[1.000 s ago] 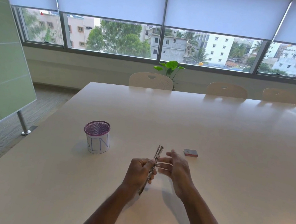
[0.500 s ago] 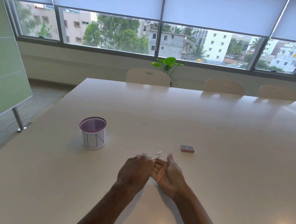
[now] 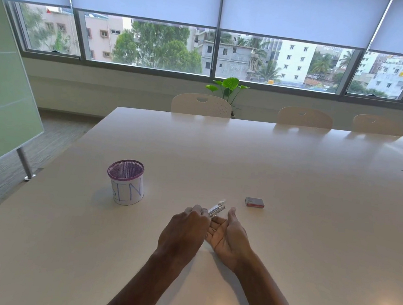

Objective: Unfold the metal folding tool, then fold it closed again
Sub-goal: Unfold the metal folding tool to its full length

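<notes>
The metal folding tool (image 3: 216, 209) is a slim silver bar that sticks out past my left hand's fingers, pointing away and to the right. My left hand (image 3: 184, 231) is closed around its near end, knuckles up, low over the white table (image 3: 290, 185). Most of the tool is hidden under that hand, so I cannot tell how far it is folded. My right hand (image 3: 228, 237) lies just right of it, palm turned up and fingers apart, its fingertips under the tool's shaft.
A purple mesh cup (image 3: 126, 182) with a white paper wrap stands to the left of my hands. A small red and grey box (image 3: 254, 202) lies to the right. Three chairs (image 3: 201, 105) line the table's far edge under the windows.
My left hand has turned over and lowered the tool from near upright to almost flat over the table. My right hand has rolled palm up beneath it.
</notes>
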A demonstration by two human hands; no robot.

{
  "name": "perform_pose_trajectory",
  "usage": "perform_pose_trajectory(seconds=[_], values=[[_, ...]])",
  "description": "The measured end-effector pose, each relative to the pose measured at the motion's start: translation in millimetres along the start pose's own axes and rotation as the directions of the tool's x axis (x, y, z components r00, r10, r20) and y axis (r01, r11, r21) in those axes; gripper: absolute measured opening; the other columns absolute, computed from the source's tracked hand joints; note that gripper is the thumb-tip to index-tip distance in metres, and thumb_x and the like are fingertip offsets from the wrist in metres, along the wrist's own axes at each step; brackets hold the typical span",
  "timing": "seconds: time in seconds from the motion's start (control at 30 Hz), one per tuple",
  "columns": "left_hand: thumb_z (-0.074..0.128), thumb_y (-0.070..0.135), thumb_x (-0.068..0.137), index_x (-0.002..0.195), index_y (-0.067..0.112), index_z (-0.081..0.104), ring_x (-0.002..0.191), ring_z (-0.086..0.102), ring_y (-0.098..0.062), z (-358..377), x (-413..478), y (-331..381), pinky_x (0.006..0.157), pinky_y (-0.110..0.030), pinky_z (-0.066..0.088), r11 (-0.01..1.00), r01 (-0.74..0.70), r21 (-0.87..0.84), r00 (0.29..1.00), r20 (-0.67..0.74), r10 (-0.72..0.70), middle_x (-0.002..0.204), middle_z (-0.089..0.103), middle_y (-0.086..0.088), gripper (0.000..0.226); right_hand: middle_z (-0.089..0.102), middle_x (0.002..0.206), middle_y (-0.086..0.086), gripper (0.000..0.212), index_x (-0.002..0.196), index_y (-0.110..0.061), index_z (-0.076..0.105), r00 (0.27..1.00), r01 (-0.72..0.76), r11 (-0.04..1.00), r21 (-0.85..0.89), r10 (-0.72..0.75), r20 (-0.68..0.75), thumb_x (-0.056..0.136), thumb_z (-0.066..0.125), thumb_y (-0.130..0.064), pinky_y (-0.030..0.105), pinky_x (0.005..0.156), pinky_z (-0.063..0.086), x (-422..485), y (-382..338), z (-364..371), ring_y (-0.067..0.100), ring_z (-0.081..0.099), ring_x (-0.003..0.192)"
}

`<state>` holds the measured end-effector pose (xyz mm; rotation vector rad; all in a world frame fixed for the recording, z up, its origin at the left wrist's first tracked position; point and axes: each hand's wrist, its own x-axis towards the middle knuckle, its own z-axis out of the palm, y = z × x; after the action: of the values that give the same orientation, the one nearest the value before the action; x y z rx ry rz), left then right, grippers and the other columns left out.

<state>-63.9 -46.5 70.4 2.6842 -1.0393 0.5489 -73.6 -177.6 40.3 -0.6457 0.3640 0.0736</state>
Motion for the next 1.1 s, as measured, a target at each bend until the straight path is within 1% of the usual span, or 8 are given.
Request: perform_pose_trajectory(seconds=[0.13, 0.27, 0.47, 0.67, 0.77, 0.87, 1.0, 1.1], values=[[0.043, 0.023, 0.102, 0.111, 0.014, 0.062, 0.084, 0.068, -0.020, 5, 5, -8, 0.071, -0.033, 0.058, 0.993, 0.051, -0.106, 0.997, -0.060, -0.057, 0.097, 0.066, -0.004, 0.023, 0.067, 0.112, 0.032, 0.078, 0.118, 0.014, 0.053, 0.998, 0.041, 0.995, -0.093, -0.046, -0.047, 0.099, 0.025, -0.056, 0.044, 0.078, 0.058, 4, -3, -5, 0.038, 0.070, 0.097], [0.052, 0.026, 0.099, 0.091, 0.011, 0.069, 0.066, 0.064, -0.017, 12, 10, -21, 0.063, -0.039, 0.055, 0.805, 0.201, -0.559, 0.952, -0.080, -0.294, 0.073, 0.066, -0.001, 0.024, 0.073, 0.089, 0.029, 0.062, 0.110, 0.014, 0.057, 0.989, 0.108, 0.938, -0.328, -0.135, -0.061, 0.103, 0.033, -0.043, 0.043, 0.076, 0.059, 2, -2, -6, 0.039, 0.073, 0.088], [0.055, 0.020, 0.098, 0.088, 0.013, 0.072, 0.052, 0.060, -0.008, 19, 11, -29, 0.052, -0.024, 0.052, 0.118, 0.321, -0.940, 0.753, 0.178, -0.634, 0.062, 0.068, 0.001, 0.021, 0.075, 0.097, 0.023, 0.052, 0.115, 0.003, 0.059, 0.968, 0.245, 0.773, -0.585, -0.226, 0.107, 0.104, 0.031, -0.040, 0.039, 0.089, 0.055, -7, 4, 0, 0.032, 0.073, 0.096], [0.050, 0.007, 0.099, 0.099, 0.005, 0.066, 0.070, 0.071, -0.018, 14, 11, -32, 0.067, -0.029, 0.059, -0.351, 0.164, -0.922, 0.757, 0.346, -0.555, 0.079, 0.070, -0.010, 0.017, 0.074, 0.100, 0.024, 0.041, 0.122, -0.002, 0.057, 0.961, 0.269, 0.732, -0.627, -0.163, 0.222, 0.105, 0.033, -0.030, 0.042, 0.092, 0.052, -14, -1, 0, 0.034, 0.071, 0.099], [0.048, 0.006, 0.099, 0.097, 0.003, 0.062, 0.076, 0.073, -0.022, 11, 11, -33, 0.065, -0.029, 0.061, -0.440, 0.090, -0.893, 0.772, 0.342, -0.536, 0.082, 0.071, -0.013, 0.014, 0.072, 0.105, 0.027, 0.036, 0.125, -0.002, 0.056, 0.949, 0.279, 0.751, -0.598, -0.122, 0.290, 0.104, 0.037, -0.024, 0.045, 0.098, 0.051, -21, -10, 0, 0.038, 0.069, 0.104], [0.050, 0.007, 0.097, 0.099, 0.002, 0.059, 0.085, 0.074, -0.028, 12, 12, -35, 0.071, -0.034, 0.062, -0.473, 0.051, -0.879, 0.774, 0.335, -0.538, 0.090, 0.072, -0.017, 0.010, 0.071, 0.107, 0.026, 0.032, 0.120, 0.000, 0.059, 0.925, 0.366, 0.706, -0.606, -0.205, 0.319, 0.100, 0.049, -0.022, 0.037, 0.089, 0.056, -23, -16, 3, 0.037, 0.070, 0.101], [0.052, 0.006, 0.096, 0.097, 0.004, 0.059, 0.092, 0.074, -0.032, 16, 12, -29, 0.075, -0.036, 0.062, -0.455, 0.051, -0.889, 0.790, 0.315, -0.526, 0.094, 0.075, -0.015, 0.008, 0.075, 0.089, 0.007, 0.019, 0.102, -0.017, 0.071, 0.860, 0.493, 0.335, -0.803, -0.325, 0.393, 0.086, 0.071, -0.028, 0.026, 0.070, 0.053, -26, -15, 8, 0.019, 0.072, 0.077], [0.053, 0.006, 0.094, 0.098, 0.004, 0.059, 0.094, 0.074, -0.032, 18, 11, -24, 0.074, -0.034, 0.061, -0.482, 0.044, -0.875, 0.812, 0.313, -0.493, 0.096, 0.076, -0.015, 0.007, 0.072, 0.074, 0.008, 0.007, 0.088, -0.016, 0.073, 0.803, 0.536, 0.183, -0.824, -0.413, 0.430, 0.081, 0.075, -0.017, 0.020, 0.060, 0.050, -24, -17, 5, 0.011, 0.066, 0.060]])
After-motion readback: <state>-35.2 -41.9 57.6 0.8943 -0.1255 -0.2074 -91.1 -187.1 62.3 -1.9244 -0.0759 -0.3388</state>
